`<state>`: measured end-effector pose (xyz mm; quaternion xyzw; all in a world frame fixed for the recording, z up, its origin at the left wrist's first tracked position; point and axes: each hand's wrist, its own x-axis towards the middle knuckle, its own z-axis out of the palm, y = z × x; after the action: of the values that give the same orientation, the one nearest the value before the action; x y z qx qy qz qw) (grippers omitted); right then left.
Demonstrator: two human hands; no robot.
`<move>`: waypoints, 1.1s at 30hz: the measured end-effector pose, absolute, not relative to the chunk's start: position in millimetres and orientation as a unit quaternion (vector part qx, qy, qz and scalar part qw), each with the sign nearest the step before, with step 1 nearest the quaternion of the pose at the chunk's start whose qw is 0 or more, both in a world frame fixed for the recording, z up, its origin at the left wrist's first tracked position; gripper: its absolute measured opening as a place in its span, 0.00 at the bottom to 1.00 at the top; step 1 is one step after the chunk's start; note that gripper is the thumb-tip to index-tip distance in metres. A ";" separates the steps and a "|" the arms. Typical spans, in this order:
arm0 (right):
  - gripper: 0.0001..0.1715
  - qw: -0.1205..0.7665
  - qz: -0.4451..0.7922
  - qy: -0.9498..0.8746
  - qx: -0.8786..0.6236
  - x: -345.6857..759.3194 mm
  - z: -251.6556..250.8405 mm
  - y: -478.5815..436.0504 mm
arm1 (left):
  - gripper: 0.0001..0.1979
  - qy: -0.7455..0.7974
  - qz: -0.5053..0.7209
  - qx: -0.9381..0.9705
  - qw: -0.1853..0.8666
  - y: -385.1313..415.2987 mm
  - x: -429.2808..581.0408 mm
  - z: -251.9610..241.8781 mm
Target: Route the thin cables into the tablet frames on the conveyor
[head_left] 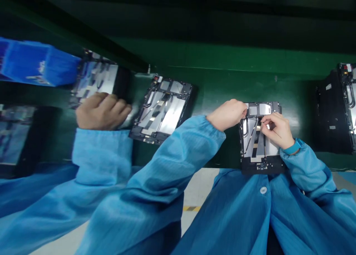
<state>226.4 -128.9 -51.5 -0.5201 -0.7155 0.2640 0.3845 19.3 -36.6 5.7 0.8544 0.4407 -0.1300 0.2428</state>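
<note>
An opened tablet-like device (258,168) lies in front of my body, its silver plates, black strips and cables showing. At its upper left corner is my left hand (229,114), fingers curled and pressed together; what they pinch is too small to tell. My right hand (276,130), with a blue band at the wrist, is over the upper middle of the device. Its thumb and forefinger meet in a pinch above the cables, and anything between them cannot be made out.
A second opened device (174,115) lies left on the green bench (214,86). Beyond it are a co-worker's blurred hand (102,112), another device (107,77) and blue bins (30,64). Black stacked devices (330,112) stand right. A dark beam crosses the upper left.
</note>
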 end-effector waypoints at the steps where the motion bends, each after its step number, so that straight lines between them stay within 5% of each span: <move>1: 0.08 0.393 0.276 -0.701 -0.527 228.7 -49.8 -126.4 | 0.11 0.447 -0.129 0.852 0.241 -38.4 19.1 6.2; 6: 0.07 0.404 0.215 -0.653 -0.603 238.9 -47.1 -111.3 | 0.06 0.517 -0.046 0.824 0.227 -67.2 27.0 7.8; 14: 0.13 0.255 0.078 -0.819 -0.508 241.4 -40.9 -112.6 | 0.11 0.589 -0.058 0.785 0.184 -117.4 70.4 -0.6; 24: 0.01 0.401 0.312 -0.613 -0.605 271.5 -60.2 -130.5 | 0.07 0.585 0.093 0.772 0.231 -122.3 65.4 -18.9; 33: 0.08 0.419 0.385 -0.531 -0.628 278.4 -68.2 -126.1 | 0.06 0.417 0.139 0.834 0.333 -69.8 74.2 -32.9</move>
<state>278.4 -126.1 -68.2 -0.6282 -0.5310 0.3845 0.4190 74.2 -69.8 -32.9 0.8340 0.4172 0.1391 0.3333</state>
